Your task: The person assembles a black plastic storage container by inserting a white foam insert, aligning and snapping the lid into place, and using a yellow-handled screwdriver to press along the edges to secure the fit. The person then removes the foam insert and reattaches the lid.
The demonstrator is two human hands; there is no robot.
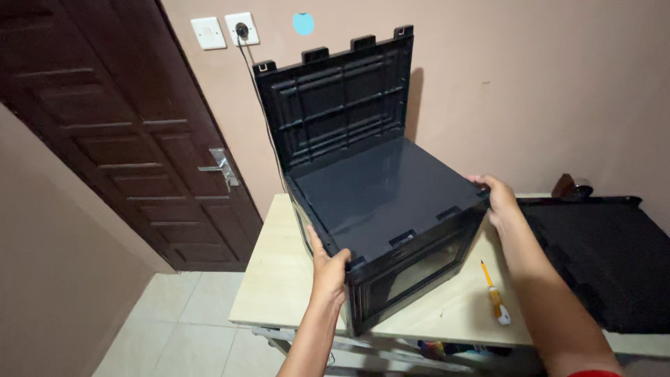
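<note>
**Both hands on the box**

I see the black rectangular plastic box (pixel 391 230) with its ribbed lid up, resting on the pale wooden table (pixel 279 279). My left hand (pixel 329 269) grips its near corner, thumb on top. My right hand (pixel 497 199) clasps the far-right corner, arm outstretched. A yellow-handled screwdriver (pixel 495 297) lies just below my right forearm.

One black crate (pixel 380 202), one screwdriver (pixel 495 297), one door (pixel 132 132), two wall plates (pixel 225 31), two hands (pixel 328 269).

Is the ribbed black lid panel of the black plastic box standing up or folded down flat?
Standing up. The ribbed black lid panel rises from the back edge of the black plastic box, near the wall; left hand and right hand grip the box's corners.
</note>
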